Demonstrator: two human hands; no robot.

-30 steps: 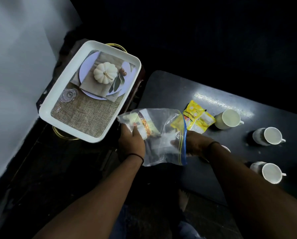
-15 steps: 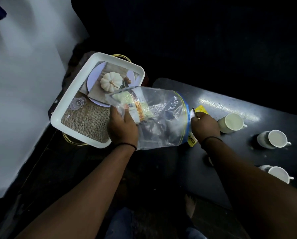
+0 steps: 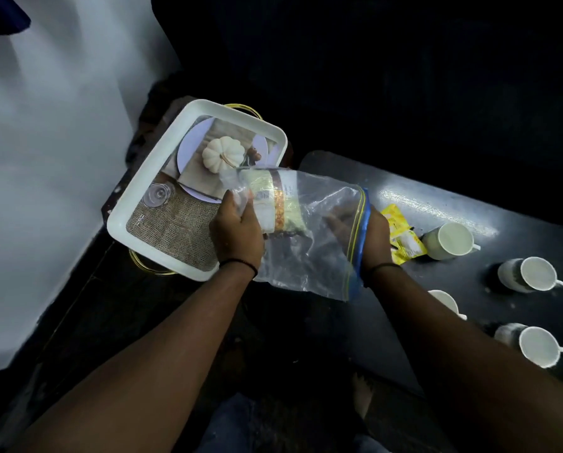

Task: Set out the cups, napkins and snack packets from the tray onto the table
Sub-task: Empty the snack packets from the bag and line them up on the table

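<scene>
I hold a clear zip bag (image 3: 309,256) with a blue and yellow seal between the tray and the table. My left hand (image 3: 237,235) grips its closed bottom end, where a snack packet (image 3: 275,204) lies inside. My right hand (image 3: 373,238) is at the open mouth, its fingers reaching inside the bag. Yellow snack packets (image 3: 404,238) lie on the dark table (image 3: 371,178) beside a white cup (image 3: 450,240). Other white cups (image 3: 528,273) (image 3: 535,344) stand to the right; one cup (image 3: 445,300) is half hidden by my right arm. The white tray (image 3: 149,191) sits at the left.
The tray's floor bears a printed picture of a pumpkin, plate and burlap mat. It rests on a gold-rimmed stand (image 3: 142,263). A white wall (image 3: 44,158) runs along the left. My knees and dark floor lie below.
My right hand has gone from above the yellow packets back to the bag's mouth and into it. The bag has tilted, its bottom end now raised over the tray.
</scene>
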